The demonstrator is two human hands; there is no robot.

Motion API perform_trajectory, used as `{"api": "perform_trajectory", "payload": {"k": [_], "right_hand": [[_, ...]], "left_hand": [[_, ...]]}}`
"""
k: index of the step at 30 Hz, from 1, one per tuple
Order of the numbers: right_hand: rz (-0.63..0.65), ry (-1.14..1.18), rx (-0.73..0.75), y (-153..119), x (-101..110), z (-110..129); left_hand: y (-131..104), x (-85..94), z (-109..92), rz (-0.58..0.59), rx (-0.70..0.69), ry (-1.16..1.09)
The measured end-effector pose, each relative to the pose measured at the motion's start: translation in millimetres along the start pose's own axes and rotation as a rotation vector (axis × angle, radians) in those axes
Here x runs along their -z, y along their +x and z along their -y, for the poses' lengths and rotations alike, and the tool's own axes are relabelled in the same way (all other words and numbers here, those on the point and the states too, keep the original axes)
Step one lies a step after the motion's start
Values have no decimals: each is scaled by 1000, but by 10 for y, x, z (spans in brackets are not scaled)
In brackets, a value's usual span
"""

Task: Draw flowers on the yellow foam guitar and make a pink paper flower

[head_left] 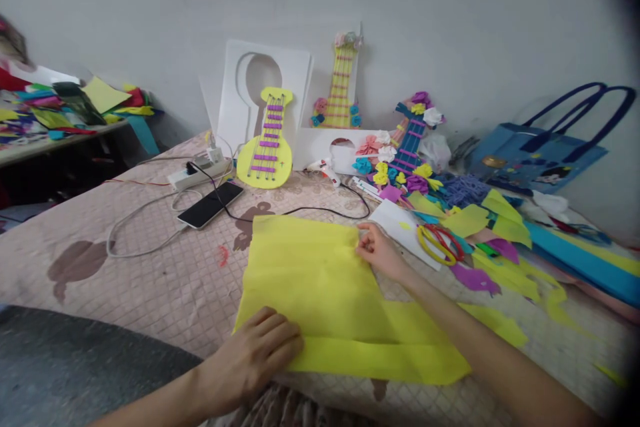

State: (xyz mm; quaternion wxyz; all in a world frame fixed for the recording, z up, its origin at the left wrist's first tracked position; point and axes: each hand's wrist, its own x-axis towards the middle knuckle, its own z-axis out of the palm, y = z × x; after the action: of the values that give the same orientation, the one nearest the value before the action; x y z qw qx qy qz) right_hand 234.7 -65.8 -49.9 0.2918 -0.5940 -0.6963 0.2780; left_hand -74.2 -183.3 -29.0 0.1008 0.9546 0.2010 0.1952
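A large yellow sheet [310, 280] with creases lies on the patterned tablecloth in front of me. My left hand [263, 350] rests on its lower left edge, with the fingers bent and pressed together on the sheet. At the upper right edge, my right hand [377, 250] pinches the sheet between thumb and fingers. More yellow material [430, 333] stretches to the right, partly under my right forearm.
Behind the sheet are a phone [211, 205], a power strip [197, 173], a yellow paper guitar [265, 160], and a glue gun [327, 172]. Scissors [440, 244], paper scraps [467, 220] and a blue bag [535, 153] lie right. A black cable [300, 210] crosses the cloth.
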Motion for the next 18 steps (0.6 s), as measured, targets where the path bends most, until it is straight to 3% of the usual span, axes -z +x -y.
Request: {"api": "perform_trajectory", "payload": {"k": [9, 14, 16, 18], "right_hand": [[-57, 48, 16, -154, 369, -61], [-78, 156, 52, -318, 419, -52], [-54, 240, 29, -429, 407, -2], [52, 237, 17, -577, 395, 63]], "left_hand": [[39, -45, -47, -57, -26, -9], [121, -71, -78, -25, 29, -28], [152, -73, -90, -1, 49, -23], [172, -81, -94, 12, 63, -20]]}}
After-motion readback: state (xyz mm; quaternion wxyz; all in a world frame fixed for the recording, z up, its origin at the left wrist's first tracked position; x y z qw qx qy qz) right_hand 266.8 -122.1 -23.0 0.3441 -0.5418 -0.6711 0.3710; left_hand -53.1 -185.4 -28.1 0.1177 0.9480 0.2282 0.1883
